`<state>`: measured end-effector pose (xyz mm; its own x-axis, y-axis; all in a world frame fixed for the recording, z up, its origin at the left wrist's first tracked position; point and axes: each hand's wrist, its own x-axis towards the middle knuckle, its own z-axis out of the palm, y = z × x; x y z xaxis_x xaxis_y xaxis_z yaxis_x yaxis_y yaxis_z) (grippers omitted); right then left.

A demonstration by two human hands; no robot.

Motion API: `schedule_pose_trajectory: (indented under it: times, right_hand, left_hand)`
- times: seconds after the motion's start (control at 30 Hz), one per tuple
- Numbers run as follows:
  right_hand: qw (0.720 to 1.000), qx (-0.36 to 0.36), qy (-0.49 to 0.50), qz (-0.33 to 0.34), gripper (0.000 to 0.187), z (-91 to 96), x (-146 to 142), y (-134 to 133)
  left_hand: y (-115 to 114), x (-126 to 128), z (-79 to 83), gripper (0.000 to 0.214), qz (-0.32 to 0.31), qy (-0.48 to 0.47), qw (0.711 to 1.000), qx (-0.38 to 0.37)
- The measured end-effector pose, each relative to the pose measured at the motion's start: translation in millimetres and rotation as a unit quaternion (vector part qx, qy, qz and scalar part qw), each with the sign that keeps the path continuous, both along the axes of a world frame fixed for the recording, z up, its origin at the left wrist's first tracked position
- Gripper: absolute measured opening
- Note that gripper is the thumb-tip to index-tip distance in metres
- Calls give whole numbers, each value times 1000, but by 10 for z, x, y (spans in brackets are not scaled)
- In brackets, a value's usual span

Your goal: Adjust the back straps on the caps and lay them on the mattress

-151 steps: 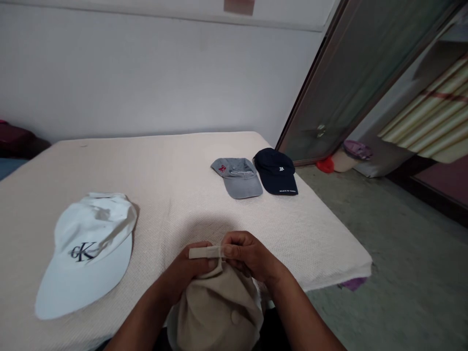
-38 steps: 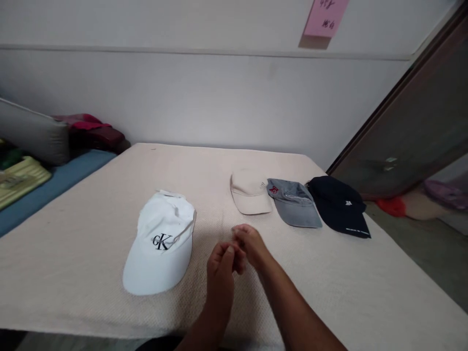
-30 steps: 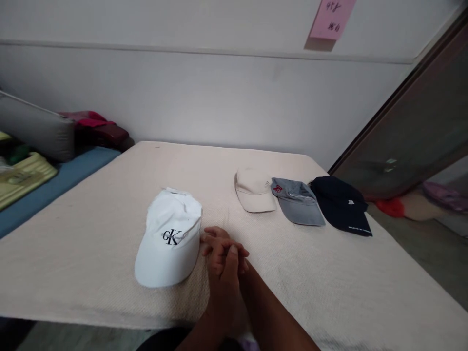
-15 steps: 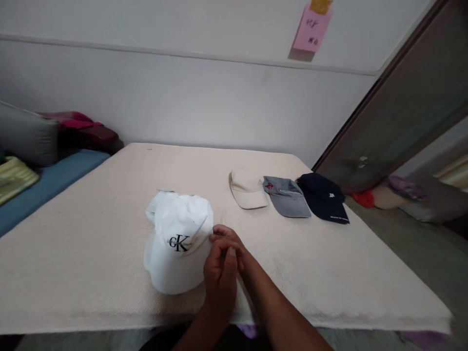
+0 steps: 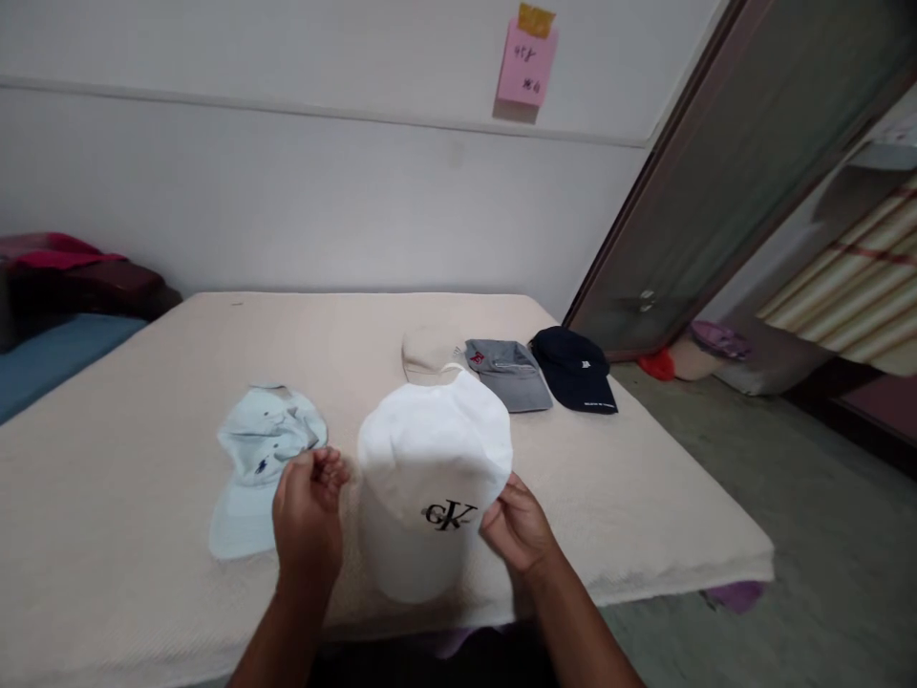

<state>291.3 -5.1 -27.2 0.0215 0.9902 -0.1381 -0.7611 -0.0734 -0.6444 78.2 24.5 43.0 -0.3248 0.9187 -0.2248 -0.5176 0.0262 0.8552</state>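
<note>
A white baseball cap with a black "CK" mark is lifted just in front of me, its brim pointing down. My right hand pinches its right edge between thumb and fingers. Left of it, my left hand hovers apart from the white cap, fingers loosely curled and holding nothing I can see. That hand overlaps the right side of a pale blue cap with a small dark emblem, lying brim toward me. Whether it touches that cap, I cannot tell.
Farther right lie a beige cap, partly covered by the white one, a grey cap and a navy cap. They rest on a cream-covered bed. A wall with a pink note stands behind.
The white cap has moved right and up in my right hand, uncovering the pale blue cap. My hands, close together before, are now apart, the left one farther left. The view has turned right.
</note>
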Motion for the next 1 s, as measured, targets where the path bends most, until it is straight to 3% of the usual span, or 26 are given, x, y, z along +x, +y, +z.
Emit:
schedule_pose_trajectory:
  times: [0.07, 0.17, 0.23, 0.33, 0.43, 0.5, 0.7, 0.9, 1.0]
  right_hand:
    - [1000, 1, 9, -10, 24, 17, 9, -15]
    - [1000, -7, 13, -20, 24, 44, 1, -74]
    - [1000, -21, 10, -1, 25, 46, 19, -166]
    - [996, -41, -9, 76, 23, 29, 129, -361]
    - [982, -42, -55, 175, 27, 43, 341, -545]
    - [976, -38, -71, 205, 34, 93, 506, -620]
    - [990, -6, -33, 136, 37, 265, 838, -599]
    - [991, -9, -112, 71, 14, 225, 918, -509]
    - [989, -3, -132, 65, 14, 227, 932, -498]
  left_hand:
    - [86, 21, 11, 25, -85, -62, 993, -60]
    - [77, 85, 24, 43, -232, -157, 952, -124]
    - [28, 114, 25, 40, -252, -181, 941, -137]
    - [-30, 152, 14, 24, -240, -159, 947, -140]
    - [-79, 242, 4, 35, -269, -126, 948, -117]
    - [-132, 339, 2, 40, -302, -109, 942, -98]
    - [-289, 602, -37, 37, -448, -2, 885, -126]
    - [-339, 780, -22, 7, -494, 87, 856, -127]
    - [-354, 882, -19, 11, -500, 85, 858, -82]
